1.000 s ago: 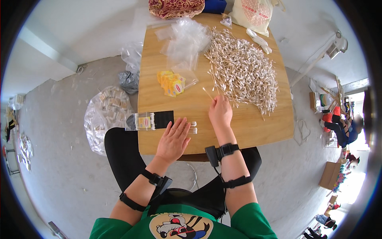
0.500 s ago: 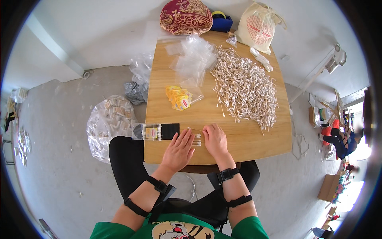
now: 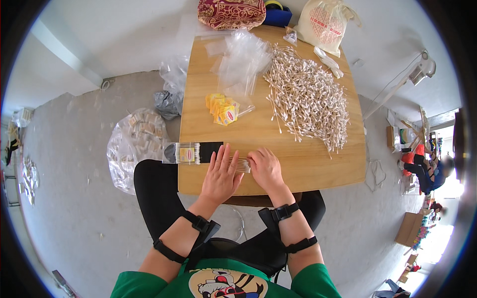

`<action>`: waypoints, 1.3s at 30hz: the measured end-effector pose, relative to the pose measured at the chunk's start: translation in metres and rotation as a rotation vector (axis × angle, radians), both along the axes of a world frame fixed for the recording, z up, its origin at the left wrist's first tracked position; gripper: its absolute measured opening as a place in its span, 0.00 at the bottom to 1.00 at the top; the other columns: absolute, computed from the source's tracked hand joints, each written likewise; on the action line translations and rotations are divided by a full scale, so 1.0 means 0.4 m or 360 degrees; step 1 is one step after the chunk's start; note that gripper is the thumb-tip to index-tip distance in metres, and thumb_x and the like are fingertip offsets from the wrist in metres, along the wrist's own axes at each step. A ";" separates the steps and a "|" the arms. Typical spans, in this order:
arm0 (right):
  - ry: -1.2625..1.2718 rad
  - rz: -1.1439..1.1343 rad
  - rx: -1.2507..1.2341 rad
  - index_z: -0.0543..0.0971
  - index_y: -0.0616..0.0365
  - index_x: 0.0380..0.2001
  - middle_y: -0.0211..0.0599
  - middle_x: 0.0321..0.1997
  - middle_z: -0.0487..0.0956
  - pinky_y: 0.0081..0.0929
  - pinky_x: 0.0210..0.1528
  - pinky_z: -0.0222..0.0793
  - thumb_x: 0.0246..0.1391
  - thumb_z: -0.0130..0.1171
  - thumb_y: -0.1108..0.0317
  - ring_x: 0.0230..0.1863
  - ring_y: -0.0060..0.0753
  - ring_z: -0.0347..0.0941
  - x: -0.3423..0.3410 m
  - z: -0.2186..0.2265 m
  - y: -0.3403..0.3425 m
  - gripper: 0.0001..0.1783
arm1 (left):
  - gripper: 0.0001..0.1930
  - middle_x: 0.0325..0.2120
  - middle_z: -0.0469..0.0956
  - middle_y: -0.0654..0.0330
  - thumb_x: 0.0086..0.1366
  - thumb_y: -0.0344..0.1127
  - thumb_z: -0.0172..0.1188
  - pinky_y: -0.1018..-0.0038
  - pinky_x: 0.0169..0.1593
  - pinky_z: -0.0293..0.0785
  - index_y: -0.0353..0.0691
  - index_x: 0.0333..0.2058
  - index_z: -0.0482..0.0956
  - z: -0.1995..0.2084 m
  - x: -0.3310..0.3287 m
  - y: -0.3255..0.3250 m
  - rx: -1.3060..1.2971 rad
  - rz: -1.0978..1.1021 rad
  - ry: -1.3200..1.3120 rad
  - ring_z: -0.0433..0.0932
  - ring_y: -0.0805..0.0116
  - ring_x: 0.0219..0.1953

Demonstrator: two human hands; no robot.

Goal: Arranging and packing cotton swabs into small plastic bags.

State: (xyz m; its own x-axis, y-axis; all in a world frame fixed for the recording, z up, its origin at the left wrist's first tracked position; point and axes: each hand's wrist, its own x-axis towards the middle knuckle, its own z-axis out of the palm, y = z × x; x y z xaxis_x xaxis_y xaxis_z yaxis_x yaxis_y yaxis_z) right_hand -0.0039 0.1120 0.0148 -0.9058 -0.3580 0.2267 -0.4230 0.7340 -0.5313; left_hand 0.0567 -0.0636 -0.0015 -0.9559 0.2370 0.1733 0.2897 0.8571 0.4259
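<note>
Hands at the near edge of a wooden table [image 3: 323,171]. The left hand [image 3: 218,174] lies flat, palm down, its fingers extended and slightly parted, over the left part of a row of swabs [image 3: 243,165]. The right hand [image 3: 266,168] is narrow, its fingertips drawn together at the row's right end; whether it pinches a swab cannot be told. The row lies between the hands, just inside the near edge, which both forearms cross.

Left of the left hand lies a black strip [image 3: 212,151], and beyond it a packet [image 3: 187,153], whose clear left end overhangs the table's left edge. A large bag [image 3: 131,149] sits on the floor on that side.

Bare wood forms a band between the strip and the yellow cards [image 3: 222,109] farther off. Another bare stretch runs from the right hand to the right edge, bounded on its far side by the swab heap [image 3: 310,94]. Clear sleeves [image 3: 243,57] occupy the far left; a cream pouch [image 3: 323,22] stands at the far right edge.
</note>
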 end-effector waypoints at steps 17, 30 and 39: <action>-0.0174 -0.0253 -0.1014 0.71 0.64 0.56 0.55 0.58 0.73 0.41 0.62 0.67 0.70 0.51 0.66 0.60 0.55 0.70 0.073 -0.025 -0.149 0.17 | 0.31 0.72 0.55 0.48 0.72 0.43 0.50 0.56 0.75 0.46 0.34 0.69 0.61 -0.007 0.006 -0.007 -0.0155 -0.0007 -0.0076 0.50 0.55 0.76; 0.0035 -0.0831 0.0320 0.76 0.57 0.34 0.44 0.38 0.77 0.46 0.45 0.73 0.57 0.61 0.69 0.44 0.52 0.75 -0.164 -0.038 0.099 0.06 | 0.31 0.73 0.54 0.50 0.74 0.42 0.48 0.58 0.76 0.46 0.33 0.70 0.58 0.005 0.003 0.000 -0.0146 0.0001 -0.0101 0.50 0.57 0.76; 0.0043 -0.0440 0.0080 0.77 0.57 0.28 0.43 0.33 0.76 0.46 0.41 0.73 0.56 0.61 0.70 0.39 0.52 0.75 -0.012 -0.022 0.044 0.04 | 0.30 0.72 0.56 0.50 0.73 0.41 0.49 0.57 0.75 0.48 0.32 0.69 0.60 0.014 0.001 -0.001 -0.0159 -0.0022 -0.0092 0.53 0.56 0.75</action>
